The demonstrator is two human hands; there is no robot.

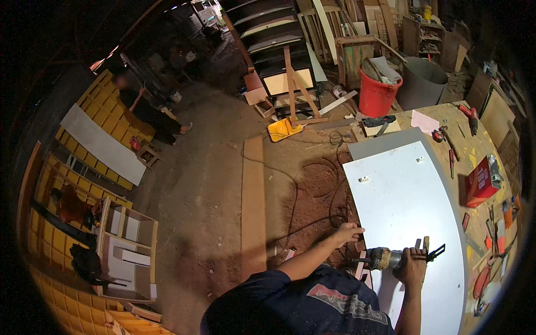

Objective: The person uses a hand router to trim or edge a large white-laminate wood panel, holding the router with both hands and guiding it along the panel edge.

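A large white panel (407, 195), with small metal fittings on its face, lies on the workbench in front of me. My right hand (413, 263) is closed around a corded power tool that looks like a trim router (389, 259). Tan tape wraps part of its metal body, and a black slotted guide (437, 252) sticks out past my hand. The tool lies sideways over the panel's near part. At the panel's left edge, my left hand (348, 233) has its fingers curled and touching the edge. A grey panel (360, 149) shows underneath.
Pliers (451, 163), a hammer (450, 137), a red can (481, 183) and other tools lie along the workbench's right. Cords (290, 223) loop over the floor. A red bucket (379, 95) and grey drum (421, 84) stand behind. Another person (146, 109) is at the far left.
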